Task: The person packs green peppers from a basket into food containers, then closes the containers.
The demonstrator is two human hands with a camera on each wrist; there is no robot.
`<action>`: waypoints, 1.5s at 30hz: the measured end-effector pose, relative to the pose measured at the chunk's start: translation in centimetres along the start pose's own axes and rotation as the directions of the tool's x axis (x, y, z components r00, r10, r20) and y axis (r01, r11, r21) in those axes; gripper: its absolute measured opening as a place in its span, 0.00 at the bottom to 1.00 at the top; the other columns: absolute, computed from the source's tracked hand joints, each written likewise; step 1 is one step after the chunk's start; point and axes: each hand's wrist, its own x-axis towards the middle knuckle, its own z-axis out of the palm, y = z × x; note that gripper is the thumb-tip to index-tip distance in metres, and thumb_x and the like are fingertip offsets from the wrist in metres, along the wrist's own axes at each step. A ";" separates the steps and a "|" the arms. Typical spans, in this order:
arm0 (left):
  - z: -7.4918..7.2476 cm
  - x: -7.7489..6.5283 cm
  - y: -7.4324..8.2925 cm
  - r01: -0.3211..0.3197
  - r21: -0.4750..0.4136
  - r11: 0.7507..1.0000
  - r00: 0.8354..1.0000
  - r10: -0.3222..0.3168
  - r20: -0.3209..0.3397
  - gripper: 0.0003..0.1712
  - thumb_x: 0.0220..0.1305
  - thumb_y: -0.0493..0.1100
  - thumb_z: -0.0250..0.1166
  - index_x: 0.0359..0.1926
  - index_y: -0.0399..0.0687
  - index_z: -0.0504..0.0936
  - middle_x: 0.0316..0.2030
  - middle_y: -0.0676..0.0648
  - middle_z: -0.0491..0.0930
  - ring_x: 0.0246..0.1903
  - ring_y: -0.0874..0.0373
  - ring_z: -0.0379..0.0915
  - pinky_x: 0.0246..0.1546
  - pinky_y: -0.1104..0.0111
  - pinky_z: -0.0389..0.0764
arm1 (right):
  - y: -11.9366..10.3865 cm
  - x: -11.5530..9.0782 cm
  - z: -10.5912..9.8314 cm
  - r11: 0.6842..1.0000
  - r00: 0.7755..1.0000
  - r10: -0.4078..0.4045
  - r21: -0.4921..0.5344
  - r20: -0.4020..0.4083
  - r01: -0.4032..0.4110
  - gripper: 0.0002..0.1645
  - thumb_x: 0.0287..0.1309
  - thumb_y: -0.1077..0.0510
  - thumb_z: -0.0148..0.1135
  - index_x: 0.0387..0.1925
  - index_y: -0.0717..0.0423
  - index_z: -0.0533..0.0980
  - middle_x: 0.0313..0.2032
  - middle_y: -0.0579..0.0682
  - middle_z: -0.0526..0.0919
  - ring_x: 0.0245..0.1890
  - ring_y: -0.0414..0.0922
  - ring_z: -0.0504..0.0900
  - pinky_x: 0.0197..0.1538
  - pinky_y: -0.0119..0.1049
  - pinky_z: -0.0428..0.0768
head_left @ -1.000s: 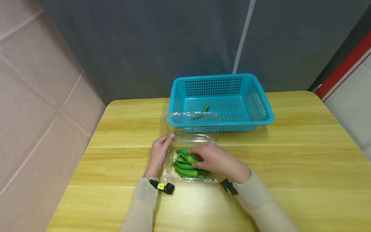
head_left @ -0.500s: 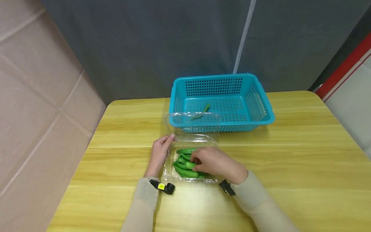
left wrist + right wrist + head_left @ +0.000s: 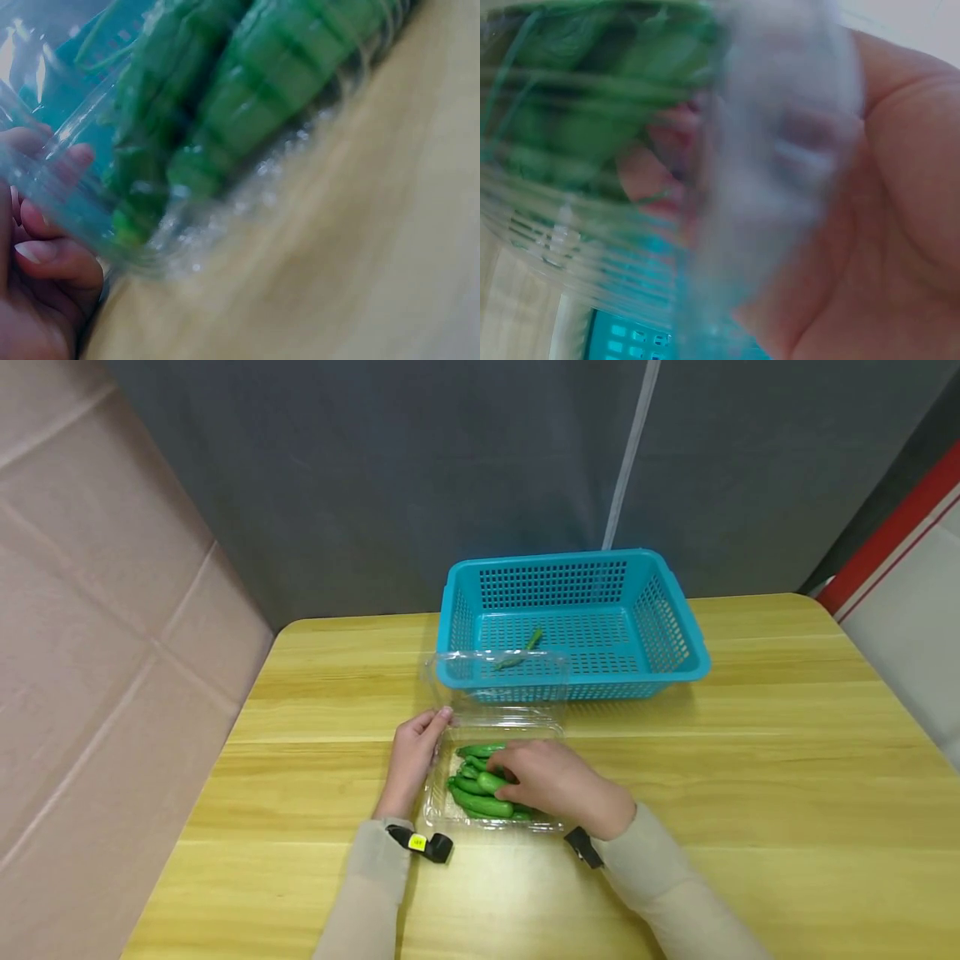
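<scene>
An opened clear plastic clamshell container [image 3: 437, 810] lies on the table with several green peppers [image 3: 482, 806] in its base. My left hand [image 3: 414, 755] grips the container's left edge near the hinge, thumb on top. In the left wrist view, its curled fingers [image 3: 60, 262] show at the plastic wall. Over the right side of the base, my right hand [image 3: 558, 783] pinches a light green pepper [image 3: 491, 783] among the others. The right wrist view is blurred, and the container wall partly covers the right fingertips there. The hand hides the right ends of some peppers.
A blue plastic basket [image 3: 573, 560] stands at the back of the wooden table [image 3: 787, 760], holding one thin green pepper [image 3: 534, 639]. The container's raised clear lid [image 3: 495, 693] overlaps the basket's front left in the head view. A dark curtain [image 3: 375, 485] hangs behind the table.
The right hand has moved the light green pepper slightly toward the person and down among the others, then a touch to the left. The left hand has stayed in place.
</scene>
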 end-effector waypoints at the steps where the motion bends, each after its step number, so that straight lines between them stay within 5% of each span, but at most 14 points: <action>1: 0.0 0.0 0.0 0.003 -0.003 1.000 1.000 -0.003 0.004 0.25 0.53 0.66 0.57 0.32 0.50 0.83 0.09 0.49 0.60 0.07 0.60 0.53 0.05 0.69 0.56 | 0.0 0.0 0.0 1.000 1.000 -0.001 0.003 0.003 0.001 0.18 0.48 0.48 0.65 0.43 0.48 0.78 0.32 0.41 0.76 0.27 0.36 0.72 0.31 0.32 0.72; 14: -0.1 -1.3 3.0 0.016 -0.026 1.000 0.999 -0.015 0.037 0.22 0.62 0.54 0.56 0.35 0.38 0.81 0.09 0.51 0.60 0.06 0.65 0.53 0.06 0.73 0.56 | 0.6 -0.4 -1.5 0.997 0.999 -0.004 0.075 -0.052 0.008 0.18 0.53 0.48 0.61 0.44 0.50 0.76 0.25 0.35 0.72 0.25 0.33 0.70 0.30 0.30 0.71; 26: 0.0 -1.3 3.1 0.014 -0.006 1.000 1.000 -0.014 0.011 0.21 0.61 0.55 0.56 0.34 0.39 0.81 0.09 0.52 0.59 0.06 0.66 0.53 0.07 0.73 0.57 | 1.9 -1.5 -3.6 0.992 0.995 0.040 0.124 -0.095 -0.028 0.19 0.55 0.49 0.59 0.48 0.52 0.74 0.36 0.41 0.80 0.37 0.39 0.78 0.43 0.37 0.75; 34: 0.1 -1.4 3.0 0.026 -0.003 1.000 0.999 -0.026 0.021 0.22 0.61 0.55 0.56 0.35 0.38 0.81 0.09 0.52 0.59 0.06 0.66 0.53 0.07 0.73 0.57 | 3.0 -2.5 -4.4 0.990 0.988 0.031 0.138 -0.149 -0.010 0.19 0.57 0.49 0.57 0.47 0.55 0.74 0.36 0.43 0.80 0.37 0.40 0.78 0.42 0.36 0.76; 45: 0.0 -1.4 3.0 0.013 -0.016 1.000 1.000 -0.012 0.024 0.20 0.61 0.54 0.56 0.33 0.41 0.81 0.08 0.51 0.59 0.06 0.65 0.53 0.06 0.72 0.58 | 5.0 -4.2 -6.6 0.980 0.975 0.122 0.176 -0.185 -0.089 0.20 0.58 0.49 0.56 0.50 0.54 0.73 0.40 0.45 0.79 0.39 0.42 0.78 0.41 0.40 0.76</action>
